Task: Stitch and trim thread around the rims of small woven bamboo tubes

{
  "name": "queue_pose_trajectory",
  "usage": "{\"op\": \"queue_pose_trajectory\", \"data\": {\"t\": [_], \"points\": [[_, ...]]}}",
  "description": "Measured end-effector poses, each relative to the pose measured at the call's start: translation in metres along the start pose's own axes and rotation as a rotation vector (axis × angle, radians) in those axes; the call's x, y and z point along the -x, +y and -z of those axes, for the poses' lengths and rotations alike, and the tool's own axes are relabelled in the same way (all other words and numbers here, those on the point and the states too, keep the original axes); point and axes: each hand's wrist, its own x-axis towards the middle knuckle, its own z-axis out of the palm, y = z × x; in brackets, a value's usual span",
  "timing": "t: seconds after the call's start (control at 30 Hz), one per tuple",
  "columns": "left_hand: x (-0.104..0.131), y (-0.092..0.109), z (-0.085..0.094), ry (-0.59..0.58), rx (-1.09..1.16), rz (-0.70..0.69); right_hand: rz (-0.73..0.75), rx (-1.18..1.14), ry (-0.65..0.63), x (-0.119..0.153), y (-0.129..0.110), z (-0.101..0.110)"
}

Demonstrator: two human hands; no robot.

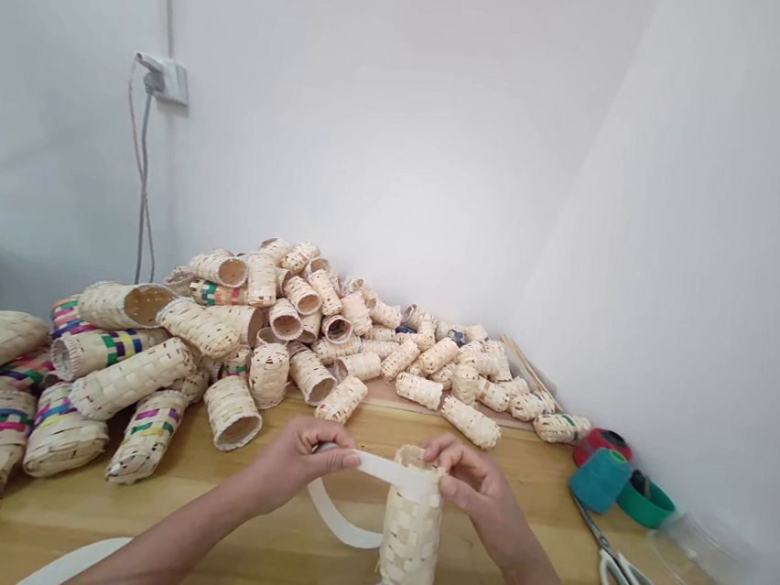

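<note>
A pale woven basket (411, 538), shaped like a small cylinder, stands nearly upright in front of me. My right hand (474, 489) grips its upper rim at the right side, thumb outside. A flat white strip (379, 469) lies across the outside of the basket just below the rim. My left hand (309, 459) pinches this strip between thumb and fingers, left of the basket. The strip's slack loops down behind the basket and runs along the table toward the lower left.
Many woven baskets (234, 406) are heaped at the back and left, some with coloured bands. At right are a teal thread spool (599, 478), a green ring-shaped thing (645, 506), scissors (631, 573) and a clear plastic container (700, 552). A wall socket (174, 81) holds plugged cords.
</note>
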Motion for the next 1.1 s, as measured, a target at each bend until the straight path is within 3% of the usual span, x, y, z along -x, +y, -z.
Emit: {"op": "queue_pose_trajectory", "data": {"t": [0.23,0.4,0.53,0.63,0.73,0.9,1.1], "points": [[-0.001,-0.001,0.005,-0.008,0.038,0.011,-0.002,-0.031,0.054,-0.001,0.002,0.0],[0.006,0.005,0.001,-0.228,0.086,0.145,-0.024,0.059,-0.019,-0.003,0.0,-0.007],[0.008,0.004,-0.007,-0.373,0.141,0.135,-0.006,0.187,-0.064,-0.003,-0.002,-0.016],[0.007,-0.004,-0.015,-0.369,0.166,0.116,0.021,0.259,-0.062,-0.004,-0.004,-0.019],[0.006,-0.011,-0.024,-0.292,0.144,0.113,0.058,0.317,-0.055,-0.004,-0.005,-0.022],[0.011,-0.006,-0.033,-0.135,-0.156,0.035,0.105,0.462,-0.045,-0.004,-0.005,-0.03],[0.016,0.005,-0.032,-0.197,-0.667,-0.126,0.109,0.502,-0.037,-0.005,-0.003,-0.034]]}}
